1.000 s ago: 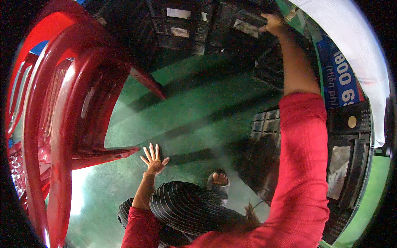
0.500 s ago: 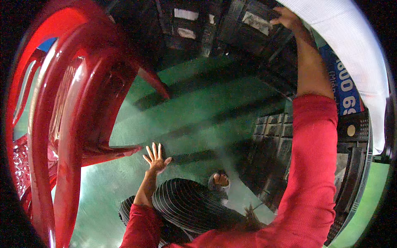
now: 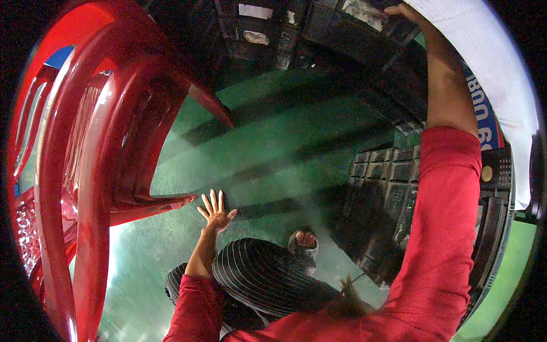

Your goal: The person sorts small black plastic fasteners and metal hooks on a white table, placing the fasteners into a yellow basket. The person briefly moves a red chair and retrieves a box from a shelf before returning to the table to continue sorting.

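My left hand (image 3: 217, 214) is open over the green floor, its fingers spread apart and nothing in them. Beside it, the red leg of a glossy red plastic chair (image 3: 94, 188) ends close to the fingertips. My right hand (image 3: 405, 12) reaches far up at the top right, next to a black plastic crate (image 3: 353, 34) with a pale label. A white cloth-like sheet (image 3: 484, 51) covers part of that hand. The fingers that show are stretched out; whether they touch the crate I cannot tell.
More black crates (image 3: 256, 54) line the far side in shadow. A ribbed black crate (image 3: 379, 199) stands to the right, beside my right arm. Behind that arm is a blue printed panel (image 3: 480, 111). Green floor (image 3: 273, 159) lies between chair and crates, with my knee and foot low down.
My right hand has moved up and to the right, and more of it is hidden behind the white sheet. The left hand stays spread, slightly higher in the picture.
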Demonstrator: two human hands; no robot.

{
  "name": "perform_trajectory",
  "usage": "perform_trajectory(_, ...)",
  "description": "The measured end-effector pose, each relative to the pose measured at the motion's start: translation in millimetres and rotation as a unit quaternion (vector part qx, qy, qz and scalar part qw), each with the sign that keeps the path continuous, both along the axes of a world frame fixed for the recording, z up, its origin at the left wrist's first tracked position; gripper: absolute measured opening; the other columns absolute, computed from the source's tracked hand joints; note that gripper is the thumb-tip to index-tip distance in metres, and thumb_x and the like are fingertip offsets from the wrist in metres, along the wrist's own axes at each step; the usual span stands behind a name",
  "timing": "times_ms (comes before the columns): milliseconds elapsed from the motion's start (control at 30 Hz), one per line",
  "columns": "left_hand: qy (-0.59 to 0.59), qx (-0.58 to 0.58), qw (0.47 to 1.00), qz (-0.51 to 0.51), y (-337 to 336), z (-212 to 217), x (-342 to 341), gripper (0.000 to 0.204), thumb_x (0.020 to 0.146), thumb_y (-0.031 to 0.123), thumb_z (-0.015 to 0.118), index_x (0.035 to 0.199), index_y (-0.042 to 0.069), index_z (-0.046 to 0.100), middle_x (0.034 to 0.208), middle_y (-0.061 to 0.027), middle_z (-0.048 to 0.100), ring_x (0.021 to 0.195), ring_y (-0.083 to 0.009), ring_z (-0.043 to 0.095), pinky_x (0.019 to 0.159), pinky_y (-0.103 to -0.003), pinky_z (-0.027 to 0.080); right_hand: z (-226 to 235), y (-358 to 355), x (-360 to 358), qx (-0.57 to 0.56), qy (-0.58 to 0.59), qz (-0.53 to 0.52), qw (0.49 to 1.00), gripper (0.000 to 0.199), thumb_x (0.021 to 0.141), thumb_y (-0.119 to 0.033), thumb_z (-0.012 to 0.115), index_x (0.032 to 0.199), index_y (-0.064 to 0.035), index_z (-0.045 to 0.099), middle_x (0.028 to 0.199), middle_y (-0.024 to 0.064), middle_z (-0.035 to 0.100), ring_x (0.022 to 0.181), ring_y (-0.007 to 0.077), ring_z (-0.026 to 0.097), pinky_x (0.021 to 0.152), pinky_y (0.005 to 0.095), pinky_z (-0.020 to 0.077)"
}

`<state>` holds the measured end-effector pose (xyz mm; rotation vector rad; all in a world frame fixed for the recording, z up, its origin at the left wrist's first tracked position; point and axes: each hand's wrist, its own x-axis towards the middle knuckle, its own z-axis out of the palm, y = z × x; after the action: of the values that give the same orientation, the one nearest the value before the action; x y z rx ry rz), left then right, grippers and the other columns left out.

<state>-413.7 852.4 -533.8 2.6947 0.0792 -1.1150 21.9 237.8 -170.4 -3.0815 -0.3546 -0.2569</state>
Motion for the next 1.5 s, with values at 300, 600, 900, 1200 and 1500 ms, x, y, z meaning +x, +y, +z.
perform_trajectory(300, -0.036, -0.005, 0.999, 0.001, -1.2, -8.6, -0.6, 0.092, 0.082, 0.065, 0.045, 0.147, 0.02, -0.002, 0.151, -0.0094, -0.019, 0.135, -0.0392, -0.022, 0.099, -0.068, -0.01, 10.3, 3.3, -42.1, -0.023, -0.012, -0.026, 0.999, 0.058, 0.067, -0.025, 0.073, 0.118, -0.0041, 0.056, 0.116, 0.0161, 0.059, 0.104, 0.0306, 0.056, 0.092, 0.0398, 0.0421)
perform_trajectory(600, -0.037, 0.012, 0.999, 0.0, -3.1, -9.4, 0.2, 0.092, 0.082, 0.064, 0.045, 0.147, 0.02, -0.001, 0.151, -0.0083, -0.018, 0.135, -0.0385, -0.023, 0.099, -0.068, -0.009, -1.1, 17.6, -79.1, -0.038, -0.006, -0.045, 0.998, 0.054, 0.068, -0.025, 0.071, 0.116, -0.0041, 0.056, 0.116, 0.0162, 0.058, 0.104, 0.0314, 0.056, 0.092, 0.0406, 0.042)
perform_trajectory(900, -0.033, -0.008, 0.999, 0.009, -5.6, -4.5, 1.7, 0.091, 0.082, 0.063, 0.047, 0.147, 0.019, 0.001, 0.151, -0.009, -0.017, 0.135, -0.0384, -0.024, 0.099, -0.068, -0.01, 0.3, 14.9, -84.7, -0.045, -0.009, -0.051, 0.998, 0.051, 0.07, -0.025, 0.069, 0.115, -0.0042, 0.057, 0.116, 0.0164, 0.058, 0.104, 0.0322, 0.056, 0.092, 0.0415, 0.0418)
perform_trajectory(1200, -0.045, 0.006, 0.999, 0.016, 0.3, -0.3, -2.7, 0.092, 0.082, 0.063, 0.047, 0.147, 0.017, 0.001, 0.151, -0.0112, -0.014, 0.135, -0.0388, -0.022, 0.099, -0.069, -0.009, -14.9, 18.2, -75.0, -0.032, -0.018, -0.035, 0.999, 0.048, 0.072, -0.025, 0.067, 0.113, -0.0042, 0.057, 0.116, 0.0165, 0.058, 0.103, 0.033, 0.055, 0.093, 0.0423, 0.0417)
perform_trajectory(1500, -0.022, 0.018, 0.999, 0.015, 2.6, 3.8, -3.5, 0.091, 0.082, 0.06, 0.049, 0.147, 0.017, 0.001, 0.151, -0.0109, -0.015, 0.135, -0.039, -0.021, 0.1, -0.068, -0.009, -2.4, -8.8, -38.5, -0.021, -0.027, -0.022, 0.999, 0.044, 0.073, -0.025, 0.065, 0.111, -0.0043, 0.058, 0.116, 0.0166, 0.057, 0.103, 0.0338, 0.055, 0.093, 0.0431, 0.0416)
